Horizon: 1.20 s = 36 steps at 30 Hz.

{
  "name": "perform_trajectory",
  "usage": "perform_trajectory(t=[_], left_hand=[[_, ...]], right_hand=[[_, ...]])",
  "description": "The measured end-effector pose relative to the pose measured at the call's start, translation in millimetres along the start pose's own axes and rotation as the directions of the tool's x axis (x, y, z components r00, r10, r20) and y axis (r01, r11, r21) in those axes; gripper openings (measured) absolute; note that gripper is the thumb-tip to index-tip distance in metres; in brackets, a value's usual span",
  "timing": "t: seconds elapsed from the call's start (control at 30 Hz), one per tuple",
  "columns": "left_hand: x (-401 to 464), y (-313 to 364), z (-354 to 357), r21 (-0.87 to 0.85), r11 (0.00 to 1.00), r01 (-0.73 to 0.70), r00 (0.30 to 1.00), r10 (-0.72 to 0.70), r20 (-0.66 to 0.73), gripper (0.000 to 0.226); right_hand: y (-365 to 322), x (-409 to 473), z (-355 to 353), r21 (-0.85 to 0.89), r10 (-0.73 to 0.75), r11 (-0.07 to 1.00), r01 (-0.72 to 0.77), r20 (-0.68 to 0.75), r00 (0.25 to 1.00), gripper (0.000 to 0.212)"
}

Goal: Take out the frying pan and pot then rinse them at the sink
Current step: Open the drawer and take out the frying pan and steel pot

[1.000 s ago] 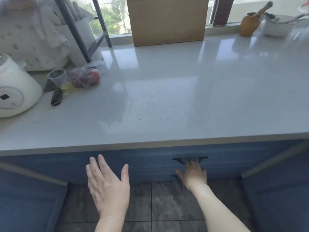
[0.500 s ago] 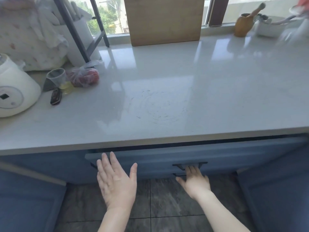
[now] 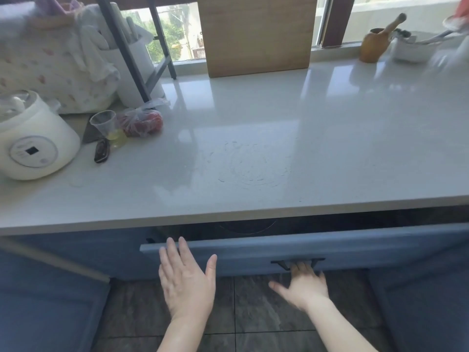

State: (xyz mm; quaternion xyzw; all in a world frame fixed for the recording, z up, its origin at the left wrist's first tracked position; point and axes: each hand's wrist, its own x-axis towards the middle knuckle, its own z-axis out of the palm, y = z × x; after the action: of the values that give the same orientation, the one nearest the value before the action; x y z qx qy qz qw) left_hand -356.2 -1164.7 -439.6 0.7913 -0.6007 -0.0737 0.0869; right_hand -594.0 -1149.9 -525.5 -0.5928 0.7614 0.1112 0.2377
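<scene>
1. Right hand (image 3: 303, 283) hooked under the handle (image 3: 297, 262), fingers curled up behind the bar, thumb sticking out left; grip from below suits a straight pull toward the body.
2. Left hand (image 3: 186, 280) flat, fingers straight and apart, fingertips at the top edge of the drawer (image 3: 253, 250) near its left end; holding nothing, probably there to steady the front or ready to reach in.
3. Drawer partly out from under the counter (image 3: 279, 148), dark gap showing above its front.
4. In that gap, a curved dark rim (image 3: 247, 228) visible just under the counter edge; likely the pan or pot, cannot tell which. The other one hidden.
5. Gap looks too narrow to lift cookware out; judging by this, more pull needed first.
6. No sink in view; rinsing not begun.
7. Counter holds a cooker (image 3: 33, 138), cup (image 3: 105, 123), bagged tomatoes (image 3: 143, 121) at left, a board (image 3: 257, 34) leaning at the window.
</scene>
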Motion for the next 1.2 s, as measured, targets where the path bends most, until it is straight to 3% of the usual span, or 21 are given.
perform_trajectory(t=[0.1, 0.2, 0.23, 0.27, 0.33, 0.37, 0.4, 0.47, 0.53, 0.6, 1.0, 1.2], left_hand=[[-8.2, -1.3, 5.5, 0.001, 1.000, 0.005, 0.999, -0.005, 0.054, 0.095], [-25.5, -2.5, 14.5, 0.024, 0.999, 0.031, 0.990, -0.034, 0.135, 0.098], [-34.4, -3.3, 19.6, 0.029, 0.999, 0.031, 0.988, -0.035, 0.152, 0.100], [-43.6, -5.5, 24.6, 0.029, 0.999, 0.034, 0.989, -0.038, 0.145, 0.101], [-63.5, -10.9, 30.1, 0.020, 0.999, 0.046, 0.990, -0.049, 0.130, 0.103], [-73.0, -13.7, 29.0, 0.012, 0.998, 0.056, 0.989, -0.057, 0.135, 0.104], [-81.0, -16.8, 28.7, -0.001, 0.998, 0.060, 0.989, -0.059, 0.139, 0.105], [-94.5, -21.8, 27.9, 0.002, 0.998, 0.065, 0.987, -0.065, 0.147, 0.107], [-106.1, -26.4, 28.4, 0.012, 0.997, 0.072, 0.985, -0.073, 0.156, 0.107], [-115.4, -30.9, 29.4, 0.022, 0.997, 0.073, 0.985, -0.076, 0.158, 0.107], [-149.0, -48.9, 27.7, 0.051, 0.994, 0.093, 0.982, -0.100, 0.159, 0.118], [-152.1, -44.4, 17.7, 0.086, 0.986, 0.142, 0.967, -0.157, 0.203, 0.103]], right_hand=[[2.8, -33.4, 20.6, 0.068, 0.035, 0.997, -0.035, 0.007, 0.999, 0.085], [6.3, -78.2, 33.8, 0.393, 0.145, 0.919, -0.039, -0.244, 0.959, 0.060], [12.7, -93.7, 32.6, 0.510, 0.220, 0.860, 0.013, -0.393, 0.893, 0.048], [21.8, -108.2, 28.3, 0.589, 0.329, 0.805, 0.066, -0.537, 0.777, 0.040], [49.9, -128.2, 15.5, 0.630, 0.497, 0.768, 0.117, -0.702, 0.510, 0.052], [67.3, -133.5, 8.9, 0.620, 0.520, 0.779, 0.092, -0.722, 0.457, 0.068], [85.9, -134.5, 2.6, 0.601, 0.517, 0.799, 0.033, -0.714, 0.471, 0.085], [120.0, -131.9, -1.3, 0.513, 0.472, 0.849, -0.126, -0.631, 0.615, 0.106], [141.8, -134.0, 1.1, 0.392, 0.436, 0.884, -0.253, -0.501, 0.748, 0.112], [149.5, -142.2, 1.5, 0.315, 0.413, 0.903, -0.293, -0.444, 0.795, 0.116], [151.0, -186.6, 6.1, 0.306, 0.405, 0.901, -0.308, -0.339, 0.849, 0.125], [152.0, -191.0, 2.8, 0.285, 0.396, 0.905, -0.316, -0.294, 0.870, 0.122]])
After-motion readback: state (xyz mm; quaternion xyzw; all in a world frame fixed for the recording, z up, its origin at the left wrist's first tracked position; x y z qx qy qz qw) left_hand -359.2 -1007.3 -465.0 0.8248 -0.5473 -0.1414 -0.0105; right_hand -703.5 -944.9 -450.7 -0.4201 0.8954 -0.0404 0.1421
